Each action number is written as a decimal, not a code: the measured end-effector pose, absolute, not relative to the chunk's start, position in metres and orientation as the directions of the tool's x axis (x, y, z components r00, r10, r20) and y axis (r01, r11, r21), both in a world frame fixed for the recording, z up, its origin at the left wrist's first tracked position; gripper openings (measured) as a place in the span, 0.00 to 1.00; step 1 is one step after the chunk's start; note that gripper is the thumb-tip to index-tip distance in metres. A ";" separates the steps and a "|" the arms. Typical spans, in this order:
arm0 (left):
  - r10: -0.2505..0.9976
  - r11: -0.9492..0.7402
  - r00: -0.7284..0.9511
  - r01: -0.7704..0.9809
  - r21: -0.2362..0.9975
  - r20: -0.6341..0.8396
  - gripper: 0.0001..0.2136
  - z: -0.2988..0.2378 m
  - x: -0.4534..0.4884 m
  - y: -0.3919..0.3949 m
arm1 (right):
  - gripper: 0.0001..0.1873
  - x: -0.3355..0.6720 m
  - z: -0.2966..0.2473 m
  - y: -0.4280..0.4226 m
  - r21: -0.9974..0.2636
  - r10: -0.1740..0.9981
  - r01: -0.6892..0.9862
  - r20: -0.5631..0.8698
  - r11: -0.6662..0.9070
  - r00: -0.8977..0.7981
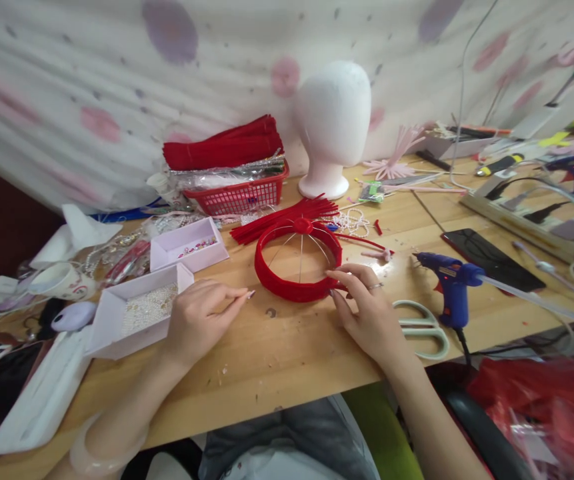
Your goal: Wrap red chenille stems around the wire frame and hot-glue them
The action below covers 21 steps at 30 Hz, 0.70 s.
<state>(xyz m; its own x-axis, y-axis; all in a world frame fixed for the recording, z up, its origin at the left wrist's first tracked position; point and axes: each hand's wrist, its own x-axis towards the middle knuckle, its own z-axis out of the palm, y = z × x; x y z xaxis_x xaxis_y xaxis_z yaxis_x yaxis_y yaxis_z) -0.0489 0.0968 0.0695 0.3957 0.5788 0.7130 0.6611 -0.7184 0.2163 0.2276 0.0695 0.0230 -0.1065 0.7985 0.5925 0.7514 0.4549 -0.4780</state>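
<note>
A red fuzzy ring-shaped headpiece (287,290) with thin wire spokes meeting at a round red knob (303,226) rests on the wooden table. My right hand (367,310) grips its near right rim between thumb and fingers. To the left of the ring, my left hand (207,317) hovers with thumb and forefinger pinched together; whatever sits at the tips is too small to name. Beside that hand is a white box of small pearl beads (149,310). Behind it stands another white box (187,243) holding pink and silver gems.
Red pipe cleaners (287,217) lie behind the ring. A red basket (239,193) and white foam head (334,120) stand at the back. On the right are scissors (439,337), a blue glue gun (451,283), a phone (491,257) and a power strip (521,223).
</note>
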 end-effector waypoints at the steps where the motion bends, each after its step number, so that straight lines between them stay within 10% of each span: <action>1: 0.588 -0.712 0.394 0.666 0.222 0.706 0.07 0.070 -0.046 0.096 | 0.14 0.230 0.025 0.068 -0.462 0.803 0.770 0.587 0.440 -0.106; 11: 0.588 -0.781 0.547 0.576 0.242 0.595 0.18 0.061 -0.026 0.098 | 0.10 0.260 0.053 0.061 -0.509 0.931 0.790 0.302 0.341 -0.208; 21: 0.654 -0.681 0.265 0.614 0.400 0.709 0.18 0.057 0.022 0.118 | 0.14 0.265 0.058 0.073 -0.619 0.967 0.743 0.182 0.254 -0.179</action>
